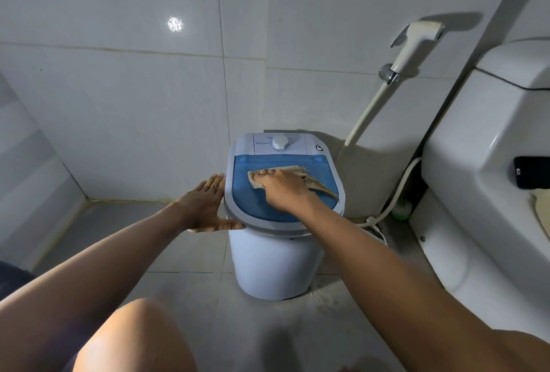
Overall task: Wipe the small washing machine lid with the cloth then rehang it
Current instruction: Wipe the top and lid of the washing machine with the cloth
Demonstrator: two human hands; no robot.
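Note:
A small white washing machine [275,264] stands on the floor in the middle of the head view. Its blue translucent lid [247,193] lies flat and closed, below a white control panel with a dial [280,142]. My right hand [282,190] presses a tan, frayed cloth [315,182] flat onto the lid; the cloth sticks out to the right and ahead of the fingers. My left hand [205,208] rests open against the machine's left rim, fingers spread, thumb on the front edge.
A white toilet [488,181] stands close on the right, with a dark phone [532,172] on its tank ledge. A bidet sprayer [416,44] hangs on the tiled wall behind, its hose running down beside the machine. My knee [137,339] is at the bottom.

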